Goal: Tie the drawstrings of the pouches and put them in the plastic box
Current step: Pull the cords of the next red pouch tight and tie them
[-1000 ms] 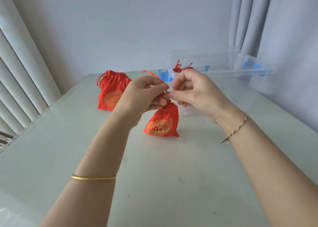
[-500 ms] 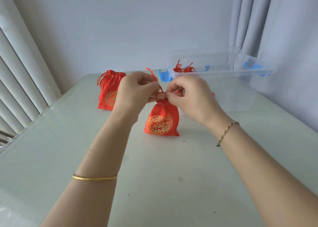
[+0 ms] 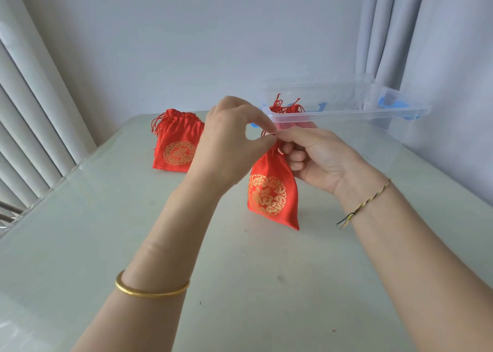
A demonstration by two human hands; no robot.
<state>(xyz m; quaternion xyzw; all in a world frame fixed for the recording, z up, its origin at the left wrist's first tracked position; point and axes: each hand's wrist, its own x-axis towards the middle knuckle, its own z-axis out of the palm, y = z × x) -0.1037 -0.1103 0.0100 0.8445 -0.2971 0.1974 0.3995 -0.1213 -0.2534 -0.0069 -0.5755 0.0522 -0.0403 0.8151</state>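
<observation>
Centrally, the left hand [image 3: 229, 143] and right hand [image 3: 317, 159] each pinched the drawstring [image 3: 266, 133] between thumb and forefinger at the neck of the tilted red pouch [image 3: 272, 191], just in front of the plastic box [image 3: 346, 114].

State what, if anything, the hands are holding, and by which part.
The near red pouch, by its top: the left hand and the right hand each pinch the drawstring at the gathered neck.
</observation>
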